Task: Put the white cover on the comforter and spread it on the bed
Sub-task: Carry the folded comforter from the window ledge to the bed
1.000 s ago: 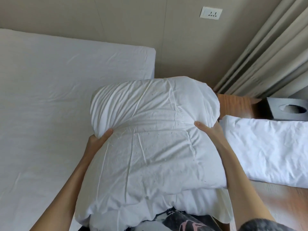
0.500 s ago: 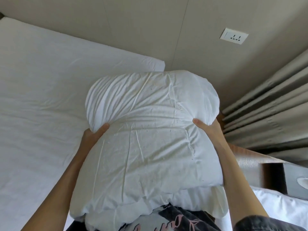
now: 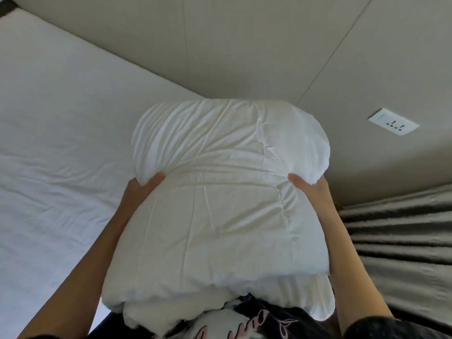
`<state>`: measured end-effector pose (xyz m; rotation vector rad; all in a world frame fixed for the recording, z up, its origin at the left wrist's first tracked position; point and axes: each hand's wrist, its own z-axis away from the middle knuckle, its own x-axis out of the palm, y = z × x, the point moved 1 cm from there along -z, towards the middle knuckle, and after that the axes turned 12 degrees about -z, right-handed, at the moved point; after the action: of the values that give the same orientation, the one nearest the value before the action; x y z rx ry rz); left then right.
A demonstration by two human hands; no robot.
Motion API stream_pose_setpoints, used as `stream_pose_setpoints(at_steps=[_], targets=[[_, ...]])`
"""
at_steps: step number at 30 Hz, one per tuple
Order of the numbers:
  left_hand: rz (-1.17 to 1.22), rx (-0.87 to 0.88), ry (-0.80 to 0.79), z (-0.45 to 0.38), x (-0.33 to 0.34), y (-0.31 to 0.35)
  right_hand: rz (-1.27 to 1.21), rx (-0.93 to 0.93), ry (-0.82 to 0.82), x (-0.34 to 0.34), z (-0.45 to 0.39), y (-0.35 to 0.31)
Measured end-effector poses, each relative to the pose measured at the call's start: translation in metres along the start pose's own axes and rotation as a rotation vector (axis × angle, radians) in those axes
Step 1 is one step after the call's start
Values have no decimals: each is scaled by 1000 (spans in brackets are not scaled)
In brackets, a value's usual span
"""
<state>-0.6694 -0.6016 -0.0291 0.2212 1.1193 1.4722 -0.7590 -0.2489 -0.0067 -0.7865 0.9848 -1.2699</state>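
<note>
The bed (image 3: 61, 167), sheeted in white, fills the view from nine to eleven o'clock and takes up more of it than a second ago, while the side table and pillow once at three o'clock have dropped from sight: the person has turned toward the mattress.

The left hand (image 3: 139, 192) grips the folded comforter (image 3: 220, 216) at its nine o'clock flank, thumb on top, the other fingers hidden beneath. The bundle is held up against the chest, clear of the bed.

The right hand (image 3: 310, 192) clasps the three o'clock flank likewise.

The wall socket (image 3: 393, 121) has slid to two o'clock and the curtain (image 3: 401, 231) to four.

Likely next: setting the bundle down to unfold; no separate cover is visible.
</note>
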Motion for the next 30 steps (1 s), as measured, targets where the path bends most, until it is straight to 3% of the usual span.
stream_pose_setpoints(at_steps=[3,10,14,20,27,30], targets=[[41,-49,91,-20,-14,0,47,-3,-94,28,-44,-20],[132,-345,292,-46,-19,-10,164,2,-360,111,-152,-54],[182,-456,449,-64,1,1,251,31,-525,151,-227,-71],[327,-593,527,-110,50,52,315,36,-771,190,-346,-137],[379,-610,651,-162,69,89,352,73,-828,225,-445,-164],[355,-609,582,-192,77,84,413,104,-844,255,-475,-139]])
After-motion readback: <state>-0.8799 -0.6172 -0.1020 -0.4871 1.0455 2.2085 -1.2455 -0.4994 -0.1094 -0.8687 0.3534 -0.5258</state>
